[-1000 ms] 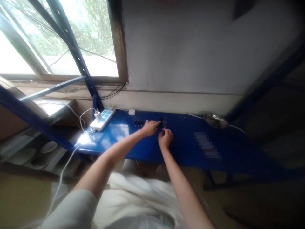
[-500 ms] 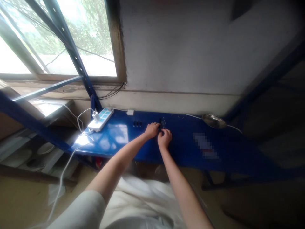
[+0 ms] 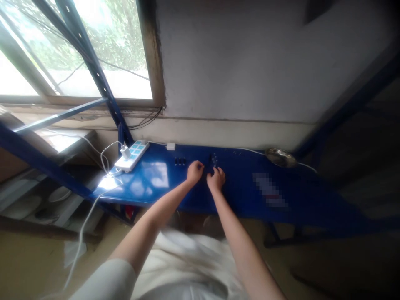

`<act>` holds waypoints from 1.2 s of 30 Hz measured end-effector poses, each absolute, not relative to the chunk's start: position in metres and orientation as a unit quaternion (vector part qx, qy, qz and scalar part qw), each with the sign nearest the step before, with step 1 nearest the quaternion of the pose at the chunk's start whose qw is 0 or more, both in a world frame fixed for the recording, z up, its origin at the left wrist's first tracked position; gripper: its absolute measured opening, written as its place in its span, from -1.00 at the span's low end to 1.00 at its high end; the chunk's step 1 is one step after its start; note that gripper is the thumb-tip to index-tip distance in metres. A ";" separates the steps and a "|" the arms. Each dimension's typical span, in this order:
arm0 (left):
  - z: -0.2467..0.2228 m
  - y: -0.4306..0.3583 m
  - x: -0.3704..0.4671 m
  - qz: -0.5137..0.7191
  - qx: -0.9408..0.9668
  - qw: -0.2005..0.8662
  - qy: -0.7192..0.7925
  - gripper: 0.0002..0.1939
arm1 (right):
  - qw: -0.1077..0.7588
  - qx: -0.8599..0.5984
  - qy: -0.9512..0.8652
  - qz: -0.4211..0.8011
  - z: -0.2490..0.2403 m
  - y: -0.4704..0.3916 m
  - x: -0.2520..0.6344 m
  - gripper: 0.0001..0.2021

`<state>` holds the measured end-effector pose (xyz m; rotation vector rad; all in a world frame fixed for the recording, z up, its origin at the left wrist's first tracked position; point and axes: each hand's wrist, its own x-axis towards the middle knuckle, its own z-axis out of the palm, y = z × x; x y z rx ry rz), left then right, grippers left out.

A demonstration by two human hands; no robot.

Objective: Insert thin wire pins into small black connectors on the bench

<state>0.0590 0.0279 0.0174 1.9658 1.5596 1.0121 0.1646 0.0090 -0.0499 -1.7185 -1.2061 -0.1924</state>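
Note:
My left hand [image 3: 195, 172] is just above the blue table [image 3: 237, 196], its fingers curled into a pinch; a tiny dark bit shows at the fingertips, too small to name. To its right, my right hand [image 3: 216, 179] rests on or close to the tabletop, thumb and fingers apart, with nothing visible in it. Beyond the right fingertips lies a small cluster of clear, bead-like pieces [image 3: 214, 159], with a dark piece [image 3: 210, 158] beside it. Left of my left hand, three small black cylinders [image 3: 180, 161] stand or lie in a row; which, I cannot tell.
A white power strip [image 3: 133, 156] with a plugged-in adapter sits at the table's left end, its cord trailing off the edge. A white adapter [image 3: 171, 146] lies at the back edge. Toward the right are a shiny metal bowl [image 3: 280, 157] and a blurred-out patch [image 3: 269, 190].
My left hand has drawn back to the left, away from the dark piece, and its fingers have curled in. The right hand's fingers have spread a little.

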 end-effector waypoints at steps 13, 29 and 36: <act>0.062 0.000 0.014 0.465 0.696 0.243 0.491 -0.87 | 0.422 -0.743 -0.519 -0.014 -0.049 0.029 0.164 -0.70; 0.077 0.003 0.002 0.567 0.536 0.422 0.462 -0.65 | 0.655 -0.538 -0.518 0.110 0.035 -0.019 0.146 -0.80; 0.088 -0.005 0.002 0.578 0.484 0.461 0.468 -0.65 | 0.665 -0.496 -0.535 0.162 0.051 -0.020 0.141 -0.80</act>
